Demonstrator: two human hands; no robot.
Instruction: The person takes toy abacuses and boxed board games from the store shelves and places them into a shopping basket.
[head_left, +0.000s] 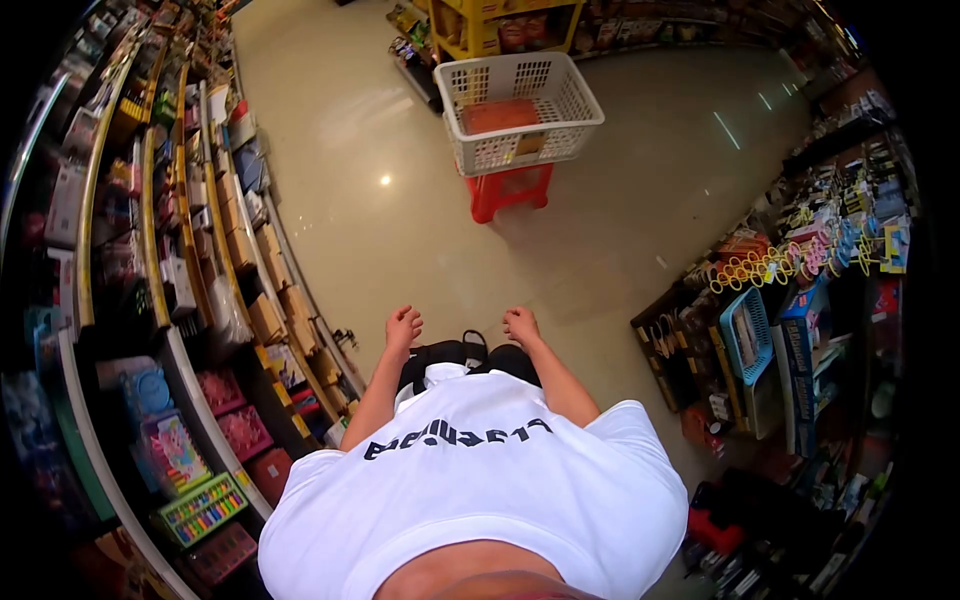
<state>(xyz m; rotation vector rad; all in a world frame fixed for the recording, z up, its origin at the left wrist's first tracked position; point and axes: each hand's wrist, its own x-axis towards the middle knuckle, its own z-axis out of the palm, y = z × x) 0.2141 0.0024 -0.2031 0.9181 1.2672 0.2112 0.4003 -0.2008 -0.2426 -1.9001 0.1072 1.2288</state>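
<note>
My left hand (403,327) hangs in front of my body with its fingers curled in loosely and nothing seen in them. Level with it, my right hand (521,325) is also loosely curled and seems to hold nothing. Between the two hands, dark trousers and a dark sandal (474,345) show below my white T-shirt (470,480). Farther forward, a white plastic basket (575,138) rests on a red stool (510,192), with a flat orange-red item (500,116) inside. Neither hand touches the basket or the shelves.
Long shelves (150,220) packed with boxed goods and stationery run along the left. At the right, a rack (690,370) holds a light-blue basket (747,337) and hanging yellow rings (745,270). A yellow snack stand (505,28) stands behind the white basket. The floor (350,150) is shiny.
</note>
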